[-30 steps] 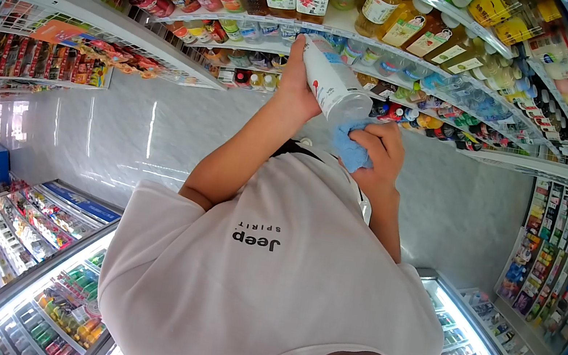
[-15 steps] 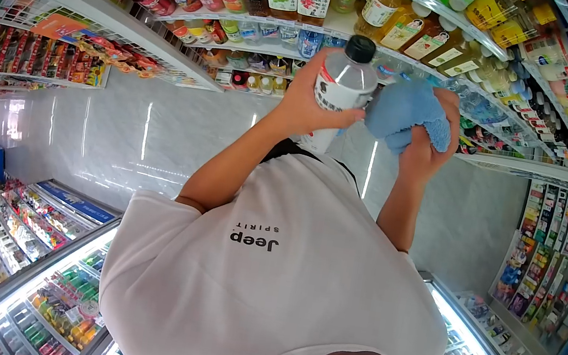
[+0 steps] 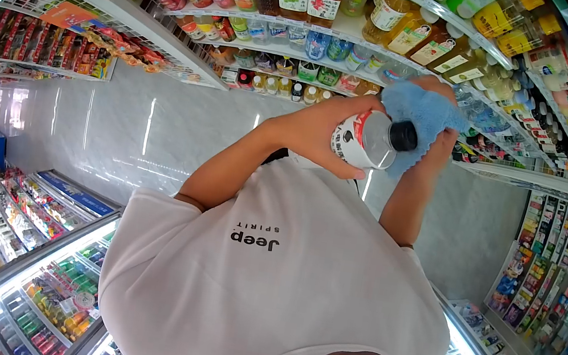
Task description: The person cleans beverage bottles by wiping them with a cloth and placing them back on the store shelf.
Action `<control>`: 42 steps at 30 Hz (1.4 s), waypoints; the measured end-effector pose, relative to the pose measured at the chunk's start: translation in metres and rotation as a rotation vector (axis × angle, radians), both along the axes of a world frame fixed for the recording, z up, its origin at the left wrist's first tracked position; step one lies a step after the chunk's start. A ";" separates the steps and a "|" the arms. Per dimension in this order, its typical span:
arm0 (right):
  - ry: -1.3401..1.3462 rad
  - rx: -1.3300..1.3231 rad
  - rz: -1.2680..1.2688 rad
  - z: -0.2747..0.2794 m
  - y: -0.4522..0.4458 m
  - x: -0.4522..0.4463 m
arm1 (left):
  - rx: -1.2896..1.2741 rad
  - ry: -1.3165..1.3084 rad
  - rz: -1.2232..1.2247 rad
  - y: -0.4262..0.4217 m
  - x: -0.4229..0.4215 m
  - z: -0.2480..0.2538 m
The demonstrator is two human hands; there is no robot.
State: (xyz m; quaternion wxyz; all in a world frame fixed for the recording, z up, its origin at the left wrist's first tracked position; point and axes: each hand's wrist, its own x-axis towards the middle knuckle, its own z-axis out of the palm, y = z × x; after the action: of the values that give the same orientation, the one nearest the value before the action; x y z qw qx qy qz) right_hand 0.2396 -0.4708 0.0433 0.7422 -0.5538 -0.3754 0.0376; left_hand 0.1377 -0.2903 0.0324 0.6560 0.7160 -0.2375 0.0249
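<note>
My left hand [image 3: 315, 128] is wrapped round a clear plastic bottle [image 3: 372, 139] with a black cap and a white-and-red label. The bottle lies tilted, its cap pointing right toward the cloth. My right hand [image 3: 439, 143], slightly blurred, grips a light blue cloth [image 3: 418, 108] that is bunched up and hangs down behind the cap. Cloth and bottle overlap in view; whether they touch at the cap I cannot tell. The bottle's lower end is hidden by my left hand.
Drink shelves [image 3: 354, 25] full of bottles run along the front, close to my hands. A wire-grid rack with snack packets [image 3: 40, 42] stands left. Lit coolers [image 3: 56, 276] are behind me on both sides. Grey tiled floor [image 3: 160, 122] lies below.
My left hand has tipped the bottle from nearly upright to leaning right, cap lower and further right. The cloth in my right hand has shifted slightly right and spread behind the cap.
</note>
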 end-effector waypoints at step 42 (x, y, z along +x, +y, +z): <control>0.417 -0.310 -0.142 -0.084 -0.010 -0.055 | -0.755 0.512 0.445 0.008 0.053 -0.034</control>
State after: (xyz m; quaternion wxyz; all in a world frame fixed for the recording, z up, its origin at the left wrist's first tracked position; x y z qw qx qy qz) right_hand 0.1847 -0.4813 -0.0403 0.7107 -0.6659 -0.1645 0.1559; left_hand 0.1904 -0.2820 -0.0011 0.8850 0.4454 0.1150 0.0717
